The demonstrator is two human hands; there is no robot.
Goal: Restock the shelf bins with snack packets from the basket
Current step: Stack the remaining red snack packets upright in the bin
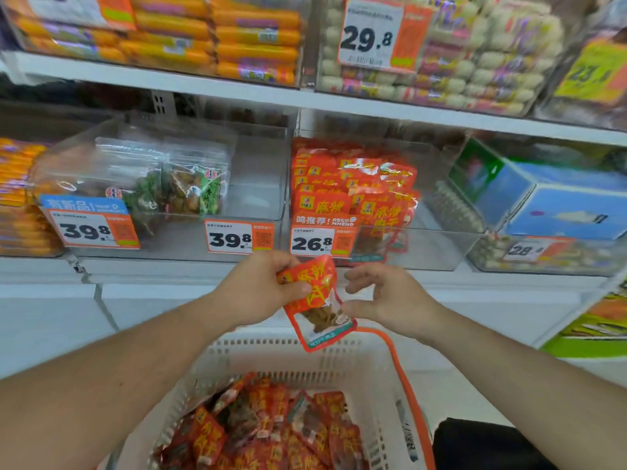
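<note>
Two bare hands meet at the centre of the view, above a basket. The left hand [263, 286] grips the top of a red snack packet [317, 301], thumb across its front. The right hand [383, 295] pinches the packet's right edge between thumb and curled fingers. The packet hangs upright, tilted slightly, with a clear window low on its face showing brown snack pieces.

At six o'clock, below the hands, the white slatted basket [369, 374] with an orange handle holds a loose heap of matching red packets [271, 432], so plenty is left to shelve.

At twelve o'clock, just past the hands, a clear shelf bin [437, 245] priced 26.8 holds standing rows of the same red packets on its left side; its right side looks unfilled. This seems the packet's destination, and the restocking appears under way but far from finished.

At ten o'clock, another clear bin [258, 184] holds a few clear bags of snacks. Sausage sticks fill the upper shelf at eleven o'clock.
</note>
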